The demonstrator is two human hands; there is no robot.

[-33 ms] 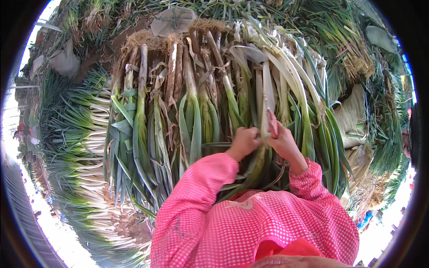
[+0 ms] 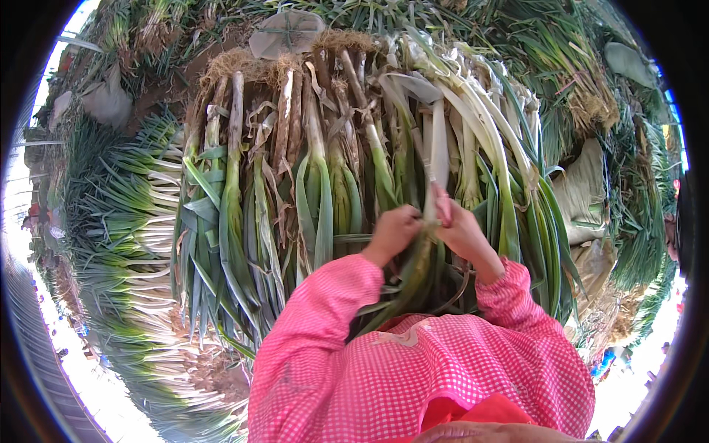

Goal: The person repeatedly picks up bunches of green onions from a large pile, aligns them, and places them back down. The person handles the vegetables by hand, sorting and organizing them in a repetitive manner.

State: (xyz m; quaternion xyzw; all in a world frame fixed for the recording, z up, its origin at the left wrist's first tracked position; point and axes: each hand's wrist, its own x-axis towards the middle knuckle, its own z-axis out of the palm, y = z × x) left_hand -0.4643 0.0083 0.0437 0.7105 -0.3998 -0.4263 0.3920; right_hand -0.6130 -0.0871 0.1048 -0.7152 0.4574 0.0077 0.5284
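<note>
One leek (image 2: pixel 419 277) runs from between my hands down toward my body, green at the lower end. My left hand (image 2: pixel 396 230) is closed at this leek, its fingertips pinched against the stalk. Beside it, my right hand (image 2: pixel 464 232) grips a pink-handled knife (image 2: pixel 442 207) pointing away from me; its pale blade is hard to tell from the white stalk there. Beyond and around the hands lie untrimmed leeks (image 2: pixel 314 133) with brown dry skins and rooty tops. Paler peeled leeks (image 2: pixel 484 125) lie to the right of them.
On the left, a long row of cleaned leeks (image 2: pixel 159 284) shows white stems and green leaves. More leeks (image 2: pixel 554 59) lie at the far right. A beige sack (image 2: pixel 583 192) rests to the right, and a clear plastic bag (image 2: pixel 286 35) at the back.
My left hand has shifted slightly left and toward me. My right hand and the knife have moved a little left, and the leek has shifted with them.
</note>
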